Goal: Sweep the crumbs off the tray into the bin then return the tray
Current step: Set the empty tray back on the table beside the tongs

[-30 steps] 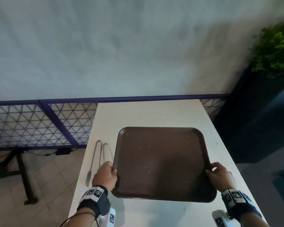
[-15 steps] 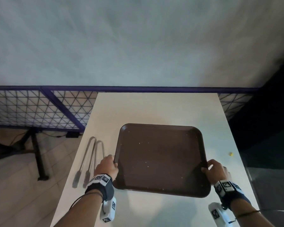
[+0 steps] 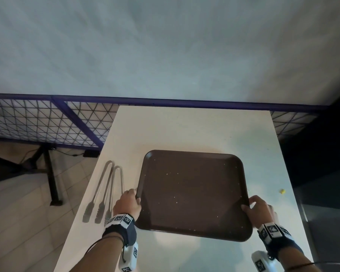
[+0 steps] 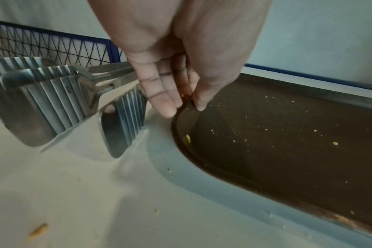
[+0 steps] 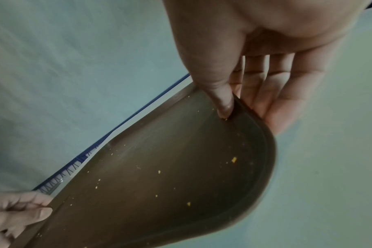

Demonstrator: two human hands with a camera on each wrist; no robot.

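Tray (image 3: 192, 193) near on table (image 3: 185, 130), crumbs (image 3: 175, 174) aboard. Left hand (image 3: 127, 204) and right hand (image 3: 260, 210) pinching opposite rims, presumably for level lift. Tongs (image 3: 106, 189) left. Bin unseen.

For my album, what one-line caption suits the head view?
Both hands, left hand and right hand, grip a crumb-speckled brown tray beside metal tongs on a white table.

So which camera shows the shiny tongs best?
The head view: both tongs lie whole on the table, left of the tray. The left wrist view shows only their ridged ends, close up. The right wrist view shows none.
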